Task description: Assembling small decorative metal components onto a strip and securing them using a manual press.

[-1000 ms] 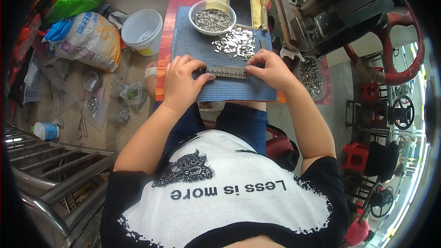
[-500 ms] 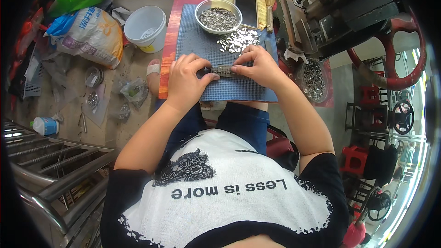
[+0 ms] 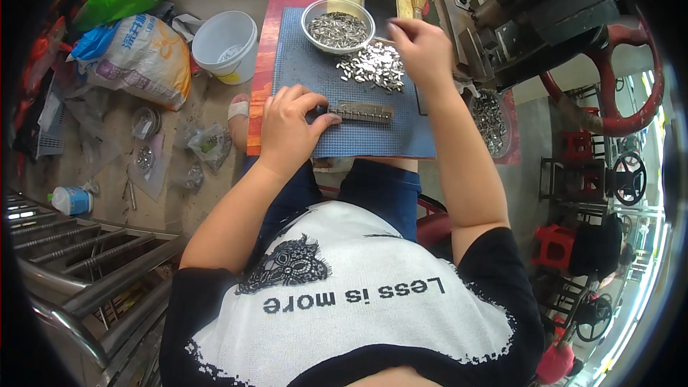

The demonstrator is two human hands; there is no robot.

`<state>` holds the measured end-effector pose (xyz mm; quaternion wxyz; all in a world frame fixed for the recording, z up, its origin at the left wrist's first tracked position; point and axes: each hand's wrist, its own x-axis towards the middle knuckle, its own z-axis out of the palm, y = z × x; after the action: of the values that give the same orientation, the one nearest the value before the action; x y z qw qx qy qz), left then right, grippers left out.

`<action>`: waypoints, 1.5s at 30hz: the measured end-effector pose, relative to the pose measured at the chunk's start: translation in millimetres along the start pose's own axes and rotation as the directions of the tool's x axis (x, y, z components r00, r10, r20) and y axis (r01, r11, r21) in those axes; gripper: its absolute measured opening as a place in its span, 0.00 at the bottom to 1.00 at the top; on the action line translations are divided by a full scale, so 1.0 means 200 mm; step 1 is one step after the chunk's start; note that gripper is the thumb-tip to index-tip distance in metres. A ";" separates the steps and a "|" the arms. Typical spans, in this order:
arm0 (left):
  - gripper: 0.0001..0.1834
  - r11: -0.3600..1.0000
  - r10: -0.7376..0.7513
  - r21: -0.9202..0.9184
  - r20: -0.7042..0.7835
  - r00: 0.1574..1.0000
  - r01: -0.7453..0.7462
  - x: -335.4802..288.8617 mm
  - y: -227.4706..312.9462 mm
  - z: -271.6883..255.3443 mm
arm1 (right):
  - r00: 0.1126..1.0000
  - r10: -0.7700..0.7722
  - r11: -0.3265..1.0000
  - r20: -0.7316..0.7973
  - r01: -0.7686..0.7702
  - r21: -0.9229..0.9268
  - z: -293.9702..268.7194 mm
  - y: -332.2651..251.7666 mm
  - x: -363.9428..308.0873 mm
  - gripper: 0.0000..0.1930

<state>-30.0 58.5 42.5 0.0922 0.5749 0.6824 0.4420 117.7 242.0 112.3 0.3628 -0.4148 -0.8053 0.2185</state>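
Fingers of the left hand (image 3: 290, 129) pinch the end of a metal strip (image 3: 362, 111) lying on the blue mat (image 3: 373, 140); right hand (image 3: 423, 50) fingers, bunched together, hover over loose metal pieces (image 3: 373, 68) beside the bowl (image 3: 338, 27).

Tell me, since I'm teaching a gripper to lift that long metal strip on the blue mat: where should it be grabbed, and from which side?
Probably across the narrow width of the metal strip, near its free right end, coming from above. It lies flat and lengthwise on the blue mat, the left hand pins its left end, and the loose metal pieces crowd the far side.
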 end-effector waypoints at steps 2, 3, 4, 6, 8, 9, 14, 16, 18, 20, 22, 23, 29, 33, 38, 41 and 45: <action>0.13 0.999 0.019 0.042 -0.014 1.000 -0.018 -0.01 0.01 0.01 | 1.000 0.014 0.995 -0.015 -0.015 -0.097 -0.10 0.06 -0.10 0.11; 0.13 0.999 0.015 0.040 -0.018 1.000 -0.015 -0.01 0.01 0.01 | 1.000 0.013 0.985 -0.014 -0.015 -0.172 -0.14 0.08 -0.17 0.12; 0.13 0.998 0.019 0.064 -0.013 1.000 -0.018 -0.01 0.01 0.00 | 0.999 0.020 0.963 0.030 -0.011 -0.269 -0.15 0.12 -0.23 0.12; 0.13 0.996 0.025 0.082 0.001 1.000 -0.025 -0.01 0.02 -0.01 | 0.995 0.038 0.876 0.093 0.012 -0.483 -0.16 0.17 -0.35 0.16; 0.13 0.995 0.008 0.104 0.016 1.000 -0.010 -0.01 0.03 -0.02 | 0.997 0.053 0.857 0.063 -0.013 -0.515 -0.13 0.22 -0.39 0.16; 0.13 0.995 0.010 0.103 0.021 1.000 -0.012 -0.01 0.03 -0.01 | 0.998 0.055 0.842 0.036 -0.027 -0.539 -0.12 0.24 -0.40 0.16; 0.10 0.998 0.051 0.045 -0.069 0.996 -0.048 -0.02 0.03 -0.01 | 0.993 0.118 0.895 0.033 -0.092 -0.437 -0.15 0.28 -0.38 0.17; 0.08 0.996 0.081 0.040 -0.110 0.991 -0.077 -0.03 0.01 0.01 | 0.988 0.140 0.878 0.060 -0.096 -0.469 -0.15 0.28 -0.38 0.16; 0.07 0.994 0.109 0.041 -0.152 0.982 -0.104 -0.04 0.00 0.01 | 0.988 0.153 0.905 0.036 -0.125 -0.406 -0.16 0.25 -0.37 0.15; 0.05 0.995 0.097 0.033 -0.151 0.984 -0.093 -0.04 0.01 0.01 | 0.992 0.114 0.973 0.048 -0.102 -0.209 -0.17 0.18 -0.38 0.14; 0.06 0.994 0.103 0.045 -0.130 0.986 -0.098 -0.04 0.01 0.01 | 0.984 -0.026 1.000 0.174 0.024 0.012 -0.18 0.10 -0.39 0.15; 0.06 0.993 0.111 0.054 -0.110 0.988 -0.105 -0.04 0.01 0.00 | 0.962 -0.123 0.992 0.244 0.110 0.068 -0.17 0.07 -0.40 0.14; 0.09 0.994 0.080 0.082 -0.065 0.995 -0.075 -0.04 0.01 0.00 | 0.829 -0.297 0.952 0.474 0.294 0.081 -0.12 -0.03 -0.40 0.13; 0.09 0.995 0.058 0.081 -0.046 0.997 -0.054 -0.03 0.02 0.00 | 0.803 -0.332 0.938 0.495 0.334 0.088 -0.11 -0.01 -0.39 0.13; 0.11 0.994 0.079 0.082 -0.050 0.996 -0.075 -0.02 0.03 0.00 | 0.776 -0.364 0.925 0.515 0.366 0.103 -0.08 -0.01 -0.39 0.13; 0.10 0.997 0.047 0.066 -0.007 0.999 -0.046 -0.01 0.02 0.00 | 0.774 -0.383 0.920 0.505 0.372 0.127 -0.08 0.00 -0.39 0.11; 0.11 0.999 -0.021 0.047 0.097 0.995 0.016 -0.01 0.05 -0.03 | 0.813 -0.291 0.956 0.504 0.268 0.119 -0.12 -0.03 -0.38 0.13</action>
<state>-27.3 52.5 52.2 0.1162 0.5913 0.6925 0.3967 162.7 176.8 100.0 0.1702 -0.2105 -0.9201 0.2832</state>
